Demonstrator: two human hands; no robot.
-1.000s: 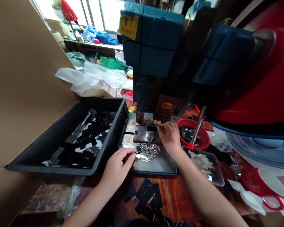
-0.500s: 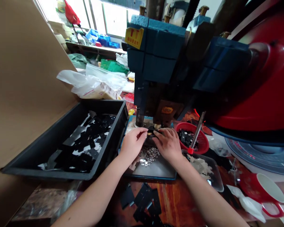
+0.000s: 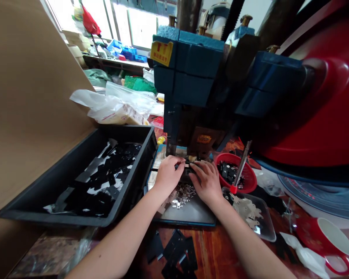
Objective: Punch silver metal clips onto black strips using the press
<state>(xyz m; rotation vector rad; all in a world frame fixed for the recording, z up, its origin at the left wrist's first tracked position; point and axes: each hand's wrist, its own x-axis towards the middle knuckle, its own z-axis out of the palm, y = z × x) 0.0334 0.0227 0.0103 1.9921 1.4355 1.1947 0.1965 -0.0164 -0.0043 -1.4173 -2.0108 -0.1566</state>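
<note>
Under the head of a blue press [image 3: 189, 85], both my hands meet at its work spot. My left hand [image 3: 169, 175] is closed, thumb and forefinger pinched at the left end of the die area. My right hand [image 3: 205, 179] curls its fingers down at the right side, fingertips close to the left ones. A small thin piece seems to lie between them, but the fingers cover most of it. Just below my hands, small shiny metal parts [image 3: 182, 195] are heaped on the press's flat metal base [image 3: 189, 214].
At left stands a black bin [image 3: 110, 219] with dark and grey sheet pieces. To the right are a red basket [image 3: 252, 182] of black pieces, a clear tray [image 3: 272, 228] of flat metal plates and a red mug [image 3: 317, 236]. Black plates [image 3: 178, 248] lie in front; a large red wheel [image 3: 331, 104] looms right.
My left fingertips have shifted slightly rightward over the work spot; my right hand stays nearly in place. The camera view has tilted a little, so the surroundings sit lower in the picture.
</note>
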